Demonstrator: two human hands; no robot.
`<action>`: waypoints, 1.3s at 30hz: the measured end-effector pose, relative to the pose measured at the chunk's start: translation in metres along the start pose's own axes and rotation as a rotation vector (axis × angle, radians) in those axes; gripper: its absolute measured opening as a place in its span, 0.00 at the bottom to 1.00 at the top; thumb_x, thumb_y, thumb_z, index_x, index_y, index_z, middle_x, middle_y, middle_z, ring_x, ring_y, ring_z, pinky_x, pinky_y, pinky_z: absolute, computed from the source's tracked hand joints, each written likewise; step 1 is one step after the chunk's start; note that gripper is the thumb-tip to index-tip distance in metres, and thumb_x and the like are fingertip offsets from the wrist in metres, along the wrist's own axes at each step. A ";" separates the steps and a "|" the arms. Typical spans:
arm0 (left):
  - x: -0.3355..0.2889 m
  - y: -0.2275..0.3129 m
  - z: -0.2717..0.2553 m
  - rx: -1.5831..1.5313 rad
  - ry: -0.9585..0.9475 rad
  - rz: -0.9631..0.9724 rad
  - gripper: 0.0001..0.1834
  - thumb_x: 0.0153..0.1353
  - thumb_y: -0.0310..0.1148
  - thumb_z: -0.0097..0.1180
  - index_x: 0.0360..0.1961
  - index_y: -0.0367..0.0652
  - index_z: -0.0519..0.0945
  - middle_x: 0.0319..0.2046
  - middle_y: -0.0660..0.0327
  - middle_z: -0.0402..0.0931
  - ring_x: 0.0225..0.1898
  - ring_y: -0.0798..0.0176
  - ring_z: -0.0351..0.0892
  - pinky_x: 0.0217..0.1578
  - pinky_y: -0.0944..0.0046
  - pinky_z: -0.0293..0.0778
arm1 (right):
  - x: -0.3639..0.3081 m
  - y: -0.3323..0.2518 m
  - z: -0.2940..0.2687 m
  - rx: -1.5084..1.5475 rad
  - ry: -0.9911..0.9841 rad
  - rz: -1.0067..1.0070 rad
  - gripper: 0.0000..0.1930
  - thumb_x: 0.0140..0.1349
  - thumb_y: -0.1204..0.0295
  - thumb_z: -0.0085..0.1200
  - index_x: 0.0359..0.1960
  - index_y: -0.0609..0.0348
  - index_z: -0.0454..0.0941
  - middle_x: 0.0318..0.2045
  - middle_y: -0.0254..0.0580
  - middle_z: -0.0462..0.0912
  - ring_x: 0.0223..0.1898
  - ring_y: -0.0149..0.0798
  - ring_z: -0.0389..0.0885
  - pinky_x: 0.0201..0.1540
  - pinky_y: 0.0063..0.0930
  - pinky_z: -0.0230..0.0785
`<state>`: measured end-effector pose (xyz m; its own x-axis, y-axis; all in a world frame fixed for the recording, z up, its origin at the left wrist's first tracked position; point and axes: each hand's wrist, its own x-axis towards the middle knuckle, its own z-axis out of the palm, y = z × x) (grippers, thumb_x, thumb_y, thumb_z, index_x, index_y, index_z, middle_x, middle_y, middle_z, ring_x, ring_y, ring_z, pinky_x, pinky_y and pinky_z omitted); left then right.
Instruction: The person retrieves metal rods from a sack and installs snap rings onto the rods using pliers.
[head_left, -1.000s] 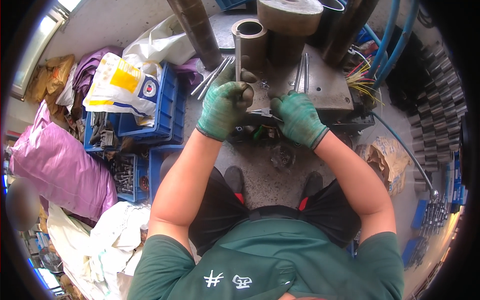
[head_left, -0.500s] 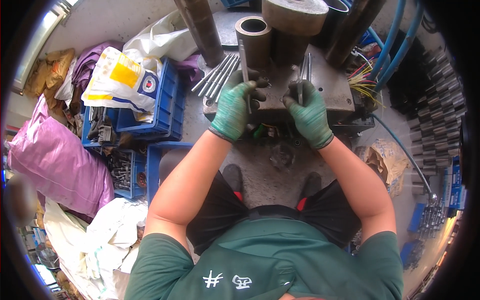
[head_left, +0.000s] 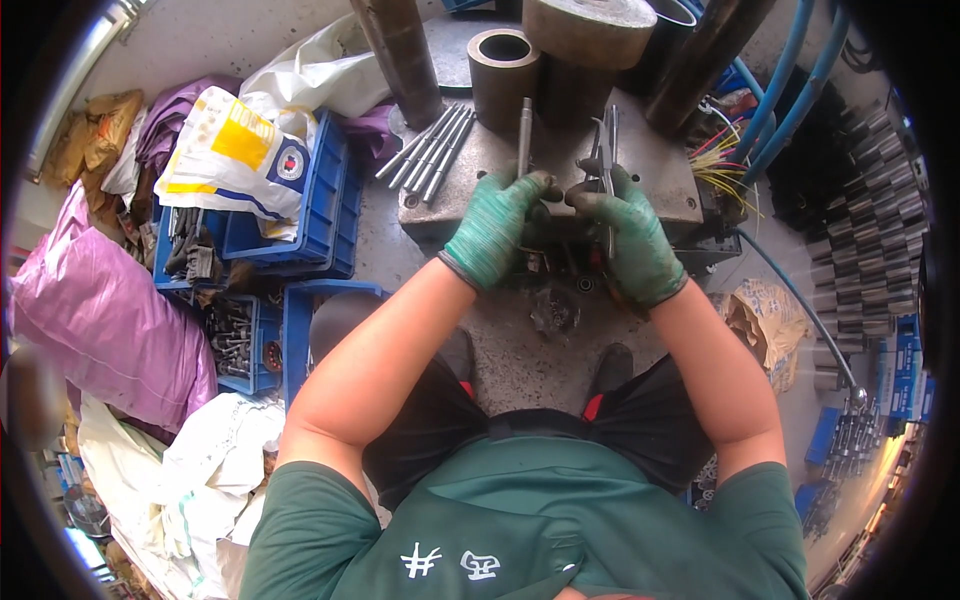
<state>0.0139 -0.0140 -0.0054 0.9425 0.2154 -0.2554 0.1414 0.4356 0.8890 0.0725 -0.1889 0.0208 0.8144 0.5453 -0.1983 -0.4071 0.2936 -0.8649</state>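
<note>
My left hand, in a green work glove with dark fingertips, is closed on a metal rod standing nearly upright. Close by on the right, my right hand, gloved the same way, grips a slim two-pronged metal tool. One prong looks bent at its tip, and the lower end reaches below my fingers; its exact kind is unclear. Both hands are over the near edge of a heavy metal block. Several similar metal rods lie side by side on the block's left part.
Behind the hands stand a thick metal tube, a round metal block and steel columns. Blue crates and a purple sack are at left. Coloured wires and blue hoses hang at right.
My left hand has moved right with the rod, closer to my right hand. The right hand keeps its tool, which has turned slightly, and the view has shifted a little.
</note>
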 end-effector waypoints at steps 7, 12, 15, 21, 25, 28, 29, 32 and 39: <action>0.003 0.013 -0.011 -0.117 0.061 -0.050 0.09 0.72 0.34 0.52 0.47 0.41 0.77 0.24 0.65 0.74 0.18 0.73 0.65 0.18 0.73 0.66 | 0.003 -0.013 -0.028 -1.136 -0.097 -0.529 0.35 0.49 0.79 0.59 0.66 0.65 0.75 0.49 0.53 0.84 0.53 0.49 0.81 0.58 0.43 0.74; 0.005 0.009 -0.017 -0.130 0.046 -0.031 0.08 0.70 0.30 0.55 0.45 0.38 0.79 0.31 0.63 0.78 0.24 0.74 0.70 0.20 0.74 0.64 | 0.003 -0.019 -0.026 -1.559 -0.085 -0.922 0.30 0.45 0.83 0.60 0.56 0.54 0.86 0.46 0.47 0.86 0.49 0.54 0.81 0.55 0.45 0.74; 0.003 0.010 -0.017 -0.100 0.032 -0.047 0.07 0.70 0.30 0.55 0.45 0.39 0.79 0.28 0.65 0.76 0.23 0.74 0.71 0.21 0.73 0.65 | 0.004 -0.021 -0.024 -1.587 -0.082 -0.962 0.30 0.45 0.82 0.60 0.56 0.54 0.86 0.44 0.46 0.87 0.47 0.53 0.81 0.53 0.45 0.74; 0.004 0.008 -0.012 -0.027 0.022 -0.002 0.07 0.69 0.33 0.55 0.44 0.42 0.77 0.21 0.65 0.73 0.16 0.71 0.66 0.17 0.71 0.64 | 0.005 -0.022 -0.026 -1.622 -0.092 -0.981 0.29 0.46 0.82 0.60 0.55 0.53 0.86 0.43 0.47 0.87 0.46 0.54 0.82 0.51 0.45 0.75; 0.003 0.008 -0.015 -0.033 -0.003 -0.012 0.07 0.71 0.32 0.56 0.44 0.41 0.77 0.23 0.67 0.72 0.21 0.73 0.71 0.21 0.73 0.66 | 0.006 -0.023 -0.027 -1.626 -0.101 -0.976 0.29 0.46 0.82 0.59 0.55 0.53 0.86 0.44 0.48 0.87 0.46 0.54 0.82 0.50 0.46 0.76; 0.005 0.006 -0.016 -0.033 -0.004 -0.007 0.07 0.71 0.32 0.55 0.45 0.41 0.77 0.23 0.67 0.72 0.21 0.73 0.70 0.19 0.73 0.65 | 0.006 -0.023 -0.027 -1.628 -0.104 -0.985 0.29 0.46 0.82 0.59 0.55 0.54 0.86 0.43 0.48 0.87 0.45 0.55 0.82 0.50 0.46 0.76; 0.005 0.005 -0.016 -0.039 0.016 -0.001 0.07 0.70 0.32 0.56 0.44 0.41 0.76 0.21 0.65 0.72 0.18 0.72 0.68 0.18 0.72 0.64 | 0.006 -0.022 -0.027 -1.627 -0.105 -0.986 0.29 0.46 0.82 0.59 0.55 0.54 0.86 0.43 0.48 0.87 0.45 0.55 0.82 0.50 0.46 0.76; 0.005 0.006 -0.016 -0.046 0.029 0.000 0.07 0.70 0.33 0.56 0.43 0.42 0.76 0.19 0.64 0.72 0.15 0.70 0.67 0.17 0.71 0.64 | 0.006 -0.021 -0.027 -1.621 -0.112 -0.978 0.29 0.46 0.82 0.58 0.55 0.54 0.86 0.43 0.48 0.87 0.45 0.54 0.82 0.50 0.46 0.76; 0.003 0.006 -0.017 0.012 0.006 0.003 0.06 0.71 0.32 0.55 0.43 0.42 0.76 0.19 0.64 0.72 0.16 0.69 0.69 0.17 0.70 0.64 | 0.005 -0.022 -0.025 -1.655 -0.124 -0.935 0.27 0.49 0.81 0.59 0.55 0.55 0.86 0.43 0.48 0.87 0.45 0.54 0.83 0.49 0.45 0.77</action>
<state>0.0125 0.0044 -0.0070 0.9410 0.2222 -0.2551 0.1423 0.4240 0.8944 0.0959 -0.2126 0.0272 0.4481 0.7464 0.4920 0.8918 -0.4119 -0.1874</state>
